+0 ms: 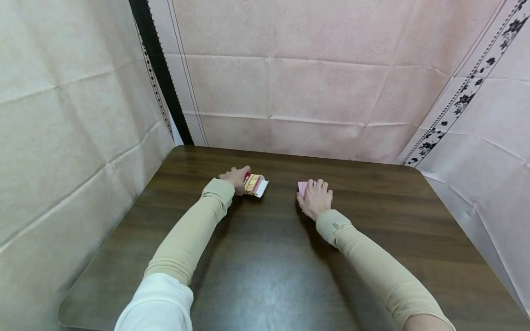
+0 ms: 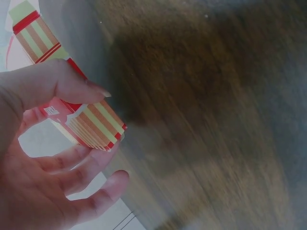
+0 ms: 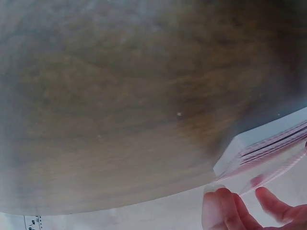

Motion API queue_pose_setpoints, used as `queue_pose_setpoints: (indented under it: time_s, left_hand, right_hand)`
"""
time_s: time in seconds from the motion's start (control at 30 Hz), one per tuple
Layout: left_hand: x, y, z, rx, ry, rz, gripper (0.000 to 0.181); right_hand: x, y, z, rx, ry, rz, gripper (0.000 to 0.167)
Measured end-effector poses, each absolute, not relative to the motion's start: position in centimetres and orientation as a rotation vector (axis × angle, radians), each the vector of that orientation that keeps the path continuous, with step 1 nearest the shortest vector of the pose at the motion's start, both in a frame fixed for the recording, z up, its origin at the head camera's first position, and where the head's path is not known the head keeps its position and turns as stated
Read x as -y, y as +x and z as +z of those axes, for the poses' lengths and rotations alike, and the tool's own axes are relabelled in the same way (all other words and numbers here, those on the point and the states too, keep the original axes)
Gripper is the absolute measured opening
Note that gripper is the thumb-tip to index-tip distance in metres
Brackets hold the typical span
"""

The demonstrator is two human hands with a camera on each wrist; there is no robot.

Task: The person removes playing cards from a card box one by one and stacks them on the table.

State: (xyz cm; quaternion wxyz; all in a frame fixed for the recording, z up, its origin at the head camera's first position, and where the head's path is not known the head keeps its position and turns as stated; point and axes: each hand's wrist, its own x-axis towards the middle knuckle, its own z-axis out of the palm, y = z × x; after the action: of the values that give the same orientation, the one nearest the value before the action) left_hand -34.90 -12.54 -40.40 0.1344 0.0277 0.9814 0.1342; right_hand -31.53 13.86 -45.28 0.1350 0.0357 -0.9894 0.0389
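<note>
My left hand grips a playing-card box at the far left-middle of the table. The box is red with yellow and brown stripes, and its white flap hangs out on the right. In the left wrist view the thumb presses one side of the card box and fingers curl round the other. My right hand is on a deck of playing cards with pink patterned backs. In the right wrist view, fingertips sit at the edge of the deck; the thumb is hidden there.
Both hands are over a dark brown wooden table with rounded corners. Pale cloth hangs behind and along both sides, with a black strip at the left corner.
</note>
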Motion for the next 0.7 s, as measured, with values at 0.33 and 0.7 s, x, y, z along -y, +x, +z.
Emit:
queue_pose_setpoints:
  time_s: [0.33, 0.7]
  left_hand:
    - [12.32, -35.13, -40.57, -2.834, 0.098, 0.378, 0.070]
    - [12.05, -35.54, -40.82, -2.827, 0.091, 0.369, 0.070]
  right_hand:
    - [-14.20, -31.33, -45.78, 2.932, 0.069, 0.094, 0.055]
    - [-14.23, -31.55, -45.96, 2.941, 0.027, 0.120, 0.058]
